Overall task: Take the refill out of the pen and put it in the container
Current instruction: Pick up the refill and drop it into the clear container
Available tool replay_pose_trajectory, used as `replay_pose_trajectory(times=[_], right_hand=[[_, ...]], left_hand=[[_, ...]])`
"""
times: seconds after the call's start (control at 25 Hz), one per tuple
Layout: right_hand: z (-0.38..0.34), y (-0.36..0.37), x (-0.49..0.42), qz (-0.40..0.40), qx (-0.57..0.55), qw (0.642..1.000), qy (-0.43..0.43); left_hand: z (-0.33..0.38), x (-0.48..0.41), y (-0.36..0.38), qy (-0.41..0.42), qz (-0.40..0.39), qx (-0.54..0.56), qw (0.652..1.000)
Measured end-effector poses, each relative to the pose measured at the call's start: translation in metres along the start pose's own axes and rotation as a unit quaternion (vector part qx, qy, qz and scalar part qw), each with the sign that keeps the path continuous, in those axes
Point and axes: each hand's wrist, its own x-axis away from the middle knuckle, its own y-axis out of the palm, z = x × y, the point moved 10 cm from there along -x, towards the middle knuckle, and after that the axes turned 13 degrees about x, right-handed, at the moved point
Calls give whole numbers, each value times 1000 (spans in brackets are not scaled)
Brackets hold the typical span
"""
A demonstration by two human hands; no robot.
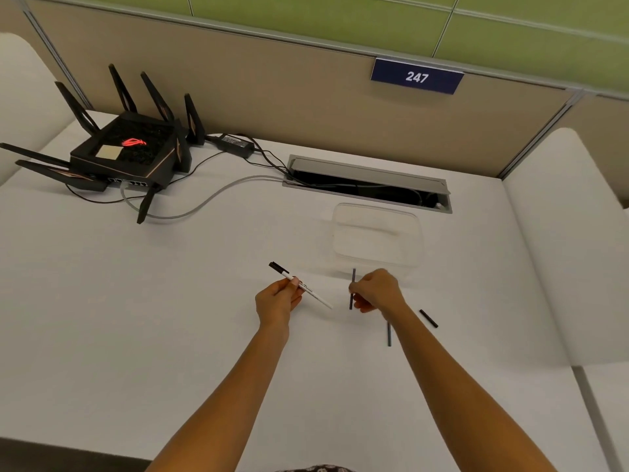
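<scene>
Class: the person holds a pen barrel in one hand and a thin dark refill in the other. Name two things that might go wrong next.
1. The right hand pinches the refill only mid-length; it might slip before reaching the clear container.
2. The container is transparent and faint against the white desk, so the drop could miss its rim.

Bright, even overhead light, faint soft shadows on the white desk (136,335); wide-angle bending at edges, slight overall softness.

White desk (136,318) sat against a tan partition (272,80) with green panels (306,8) above and a blue "247" plate (417,76). A black multi-antenna router (129,148) stood back left, cables (204,202) running into an open grey cable hatch (367,180).
</scene>
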Motion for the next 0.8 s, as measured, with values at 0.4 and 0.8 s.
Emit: replay_pose_trajectory(times=[0.4,0.8], right_hand=[[-80,-58,-63,85,22,996,-23],[-79,-21,-105,49,132,990,4]], left_hand=[[-1,-10,7,-33,0,37,999],[-2,-17,8,-54,19,53,997]])
